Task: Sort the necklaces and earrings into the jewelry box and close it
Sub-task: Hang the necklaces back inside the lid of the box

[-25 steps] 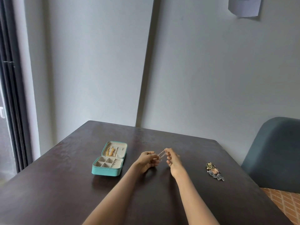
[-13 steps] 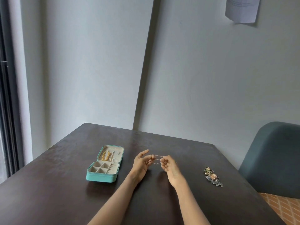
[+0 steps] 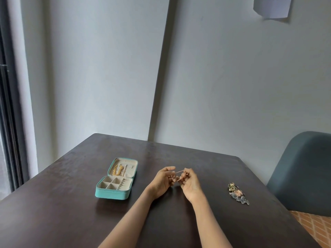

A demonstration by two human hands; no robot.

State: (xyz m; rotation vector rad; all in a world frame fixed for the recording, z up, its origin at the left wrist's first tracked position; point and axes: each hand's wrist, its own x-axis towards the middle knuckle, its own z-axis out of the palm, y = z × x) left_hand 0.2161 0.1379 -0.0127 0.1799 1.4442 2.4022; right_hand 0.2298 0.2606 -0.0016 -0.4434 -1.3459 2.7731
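Note:
A teal jewelry box (image 3: pixel 112 193) lies open on the dark table (image 3: pixel 71 221), left of my hands. Gold chains (image 3: pixel 117 170) hang in its lid; the cream compartments in its base look empty. My left hand (image 3: pixel 162 181) and my right hand (image 3: pixel 189 181) are raised just above the table's middle, close together. Both pinch a thin pale necklace chain (image 3: pixel 179 171) stretched between their fingertips. A small heap of earrings and jewelry (image 3: pixel 237 193) lies on the table to the right of my right hand.
A grey-blue chair (image 3: pixel 304 172) stands at the table's right edge. The table's far corner meets the wall. A window frame (image 3: pixel 9 122) runs down the left side. A sheet of paper (image 3: pixel 272 6) hangs on the wall above.
The hands have come closer together and shifted their pinch on the chain. My left fingers have curled in from a more open pose. The camera view has drifted slightly.

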